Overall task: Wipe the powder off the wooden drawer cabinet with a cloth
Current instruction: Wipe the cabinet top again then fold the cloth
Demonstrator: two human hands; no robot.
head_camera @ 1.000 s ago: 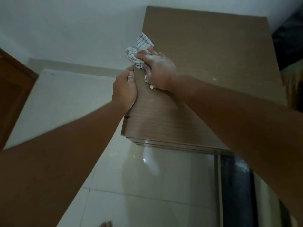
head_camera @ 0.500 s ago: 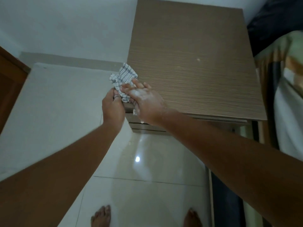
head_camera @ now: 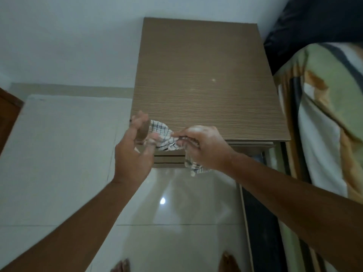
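The wooden drawer cabinet (head_camera: pixel 206 79) stands against the wall, and its top carries one small pale speck of powder (head_camera: pixel 213 80). A white checked cloth (head_camera: pixel 163 136) is held in the air just in front of the cabinet's front left corner. My right hand (head_camera: pixel 202 146) grips the cloth in curled fingers, and a loose end hangs below it. My left hand (head_camera: pixel 133 146) is held cupped beside the cloth with its fingers spread, the powdery thumb touching the cloth. White powder dusts both hands.
A bed with a patterned green and orange cover (head_camera: pixel 324 114) presses against the cabinet's right side, with a dark pillow (head_camera: pixel 314 26) behind it. A brown door (head_camera: pixel 7 118) is at the far left. My bare feet (head_camera: pixel 228 262) stand on the glossy tile floor (head_camera: pixel 176 213).
Both hands drew the cloth along the cabinet's left edge toward me and off its front left corner. My left hand has opened into a cupped shape beside the cloth.
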